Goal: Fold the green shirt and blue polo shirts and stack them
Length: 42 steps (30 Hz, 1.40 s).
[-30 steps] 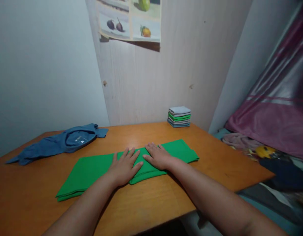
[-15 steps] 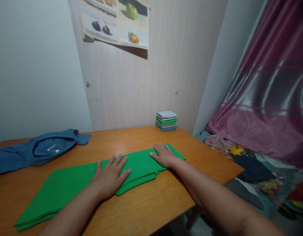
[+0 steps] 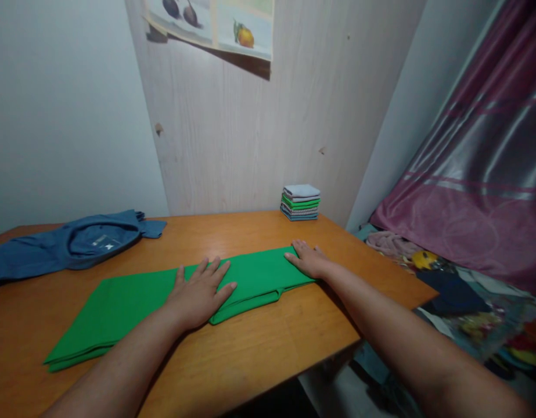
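A green cloth (image 3: 254, 270), folded into a long strip, lies across the wooden table (image 3: 259, 354). My left hand (image 3: 201, 293) rests flat on its middle, fingers spread. My right hand (image 3: 309, 259) lies flat on the right end of the strip, its fingers apart and covering that end. Neither hand grips the cloth. The layers of the fold show along the near edge, between my hands and at the lower left corner.
A blue folded garment (image 3: 97, 241) lies at the table's back left. Toward the back right stands a stack of folded cloths (image 3: 301, 202). Right of the table are piled clothes (image 3: 450, 290) below a pink curtain (image 3: 477, 215). A wall is behind.
My right hand has slid to the right along the cloth, over its right end. My left hand keeps its place on the cloth. The camera view has tipped slightly downward.
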Each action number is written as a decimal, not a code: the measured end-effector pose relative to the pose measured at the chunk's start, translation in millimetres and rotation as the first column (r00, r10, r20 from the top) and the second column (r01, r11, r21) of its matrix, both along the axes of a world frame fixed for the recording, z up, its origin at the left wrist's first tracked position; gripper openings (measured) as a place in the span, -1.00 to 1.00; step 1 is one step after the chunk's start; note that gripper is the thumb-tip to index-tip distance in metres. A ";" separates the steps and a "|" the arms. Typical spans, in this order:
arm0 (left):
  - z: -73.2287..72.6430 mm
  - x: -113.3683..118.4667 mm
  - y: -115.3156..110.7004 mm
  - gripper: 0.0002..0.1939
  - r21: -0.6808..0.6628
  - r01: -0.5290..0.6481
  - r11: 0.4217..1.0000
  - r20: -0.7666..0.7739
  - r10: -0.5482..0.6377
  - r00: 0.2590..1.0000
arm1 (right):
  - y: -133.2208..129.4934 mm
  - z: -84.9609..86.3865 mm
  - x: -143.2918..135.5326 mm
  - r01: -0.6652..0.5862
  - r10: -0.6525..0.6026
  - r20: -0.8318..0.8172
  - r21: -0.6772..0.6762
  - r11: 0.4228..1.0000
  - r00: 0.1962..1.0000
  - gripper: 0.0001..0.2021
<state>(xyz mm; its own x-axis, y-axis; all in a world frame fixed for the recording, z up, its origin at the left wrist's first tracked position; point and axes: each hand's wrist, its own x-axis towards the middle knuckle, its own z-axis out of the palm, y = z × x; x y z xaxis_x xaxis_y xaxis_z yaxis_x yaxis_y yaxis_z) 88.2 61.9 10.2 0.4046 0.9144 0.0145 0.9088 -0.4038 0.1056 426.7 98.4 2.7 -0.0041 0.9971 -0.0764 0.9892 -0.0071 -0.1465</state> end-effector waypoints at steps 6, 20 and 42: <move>-1.9 -1.1 0.8 -0.22 0.013 0.005 1.000 0.011 -0.005 1.000 | -4.2 -0.6 9.5 0.061 -0.061 -0.005 0.006 0.998 0.998 -0.09; -0.1 1.9 0.4 -0.22 0.003 -0.002 1.000 -0.011 0.002 1.000 | -18.7 35.3 -64.4 -0.094 0.111 -0.082 0.188 0.978 0.990 -0.17; 1.8 0.1 -2.7 -0.22 -0.004 0.000 1.000 0.010 0.000 1.000 | -15.6 7.9 5.4 0.131 -0.130 0.018 -0.007 0.991 0.991 -0.16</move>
